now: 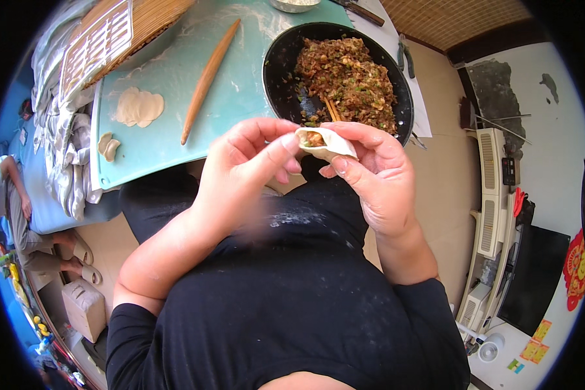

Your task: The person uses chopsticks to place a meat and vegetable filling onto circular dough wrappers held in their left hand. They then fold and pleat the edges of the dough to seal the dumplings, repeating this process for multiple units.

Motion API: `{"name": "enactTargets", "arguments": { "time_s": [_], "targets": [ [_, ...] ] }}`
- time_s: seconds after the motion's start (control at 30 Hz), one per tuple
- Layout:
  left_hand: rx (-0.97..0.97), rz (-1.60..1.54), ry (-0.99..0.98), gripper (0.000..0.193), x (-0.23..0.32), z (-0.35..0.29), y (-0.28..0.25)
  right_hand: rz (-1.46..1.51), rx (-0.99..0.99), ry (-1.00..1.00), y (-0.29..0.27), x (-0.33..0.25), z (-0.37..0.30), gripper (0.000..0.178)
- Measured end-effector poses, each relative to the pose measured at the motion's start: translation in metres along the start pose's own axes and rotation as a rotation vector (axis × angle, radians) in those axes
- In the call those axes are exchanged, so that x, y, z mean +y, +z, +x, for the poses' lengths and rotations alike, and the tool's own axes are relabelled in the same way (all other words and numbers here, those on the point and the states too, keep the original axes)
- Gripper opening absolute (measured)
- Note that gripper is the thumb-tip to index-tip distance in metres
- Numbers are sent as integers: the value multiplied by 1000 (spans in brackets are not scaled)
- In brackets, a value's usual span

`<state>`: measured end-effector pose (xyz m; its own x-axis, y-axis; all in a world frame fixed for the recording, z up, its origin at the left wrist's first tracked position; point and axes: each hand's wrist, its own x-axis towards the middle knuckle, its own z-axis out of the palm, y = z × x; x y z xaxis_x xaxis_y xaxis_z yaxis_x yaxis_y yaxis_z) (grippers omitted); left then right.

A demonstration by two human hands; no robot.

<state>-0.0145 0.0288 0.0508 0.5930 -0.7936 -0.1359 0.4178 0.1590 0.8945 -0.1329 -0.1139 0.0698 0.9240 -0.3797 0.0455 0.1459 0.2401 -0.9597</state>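
Observation:
A partly folded dumpling (328,144) is held up between my two hands, just in front of the filling pan. Brown filling shows through its gap at the left end. My left hand (250,156) pinches that left end with thumb and fingertips. Around the right end, the thumb and fingers of my right hand (377,169) are closed. The black pan (276,81) holds a heap of chopped meat-and-vegetable filling (351,78), with wooden chopsticks (332,109) stuck in it. Left of the pan, a tapered rolling pin (209,81) lies on a floury green mat (169,133).
Stacked dough wrappers (138,107) and small dough scraps (108,147) lie on the mat's left side. A woven tray (146,32) with a white rack (101,49) stands behind them. A bowl (295,5) sits at the far edge. Another person (23,208) sits at far left.

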Motion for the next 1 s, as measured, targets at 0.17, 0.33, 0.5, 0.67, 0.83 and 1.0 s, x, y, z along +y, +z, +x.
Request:
{"name": "enactTargets", "arguments": {
  "time_s": [0.17,0.33,0.5,0.67,0.83,1.0],
  "targets": [
    [36,-1,-78,18,2,-2,2,-120,27,-101,-2,7,-1,34],
    [59,289,228,20,1,-6,11,-243,81,-182,0,10,-2,33],
    [111,776,515,15,5,-3,11,-326,61,-298,2,12,-2,33],
    [78,1048,908,14,4,1,2,-352,53,-296,5,11,-3,32],
    [1,1023,920,19,5,4,-2,-329,18,-284,2,13,-2,33],
    [17,213,391,23,0,-2,2,26,23,-90,6,3,-3,32]
  ]
}}
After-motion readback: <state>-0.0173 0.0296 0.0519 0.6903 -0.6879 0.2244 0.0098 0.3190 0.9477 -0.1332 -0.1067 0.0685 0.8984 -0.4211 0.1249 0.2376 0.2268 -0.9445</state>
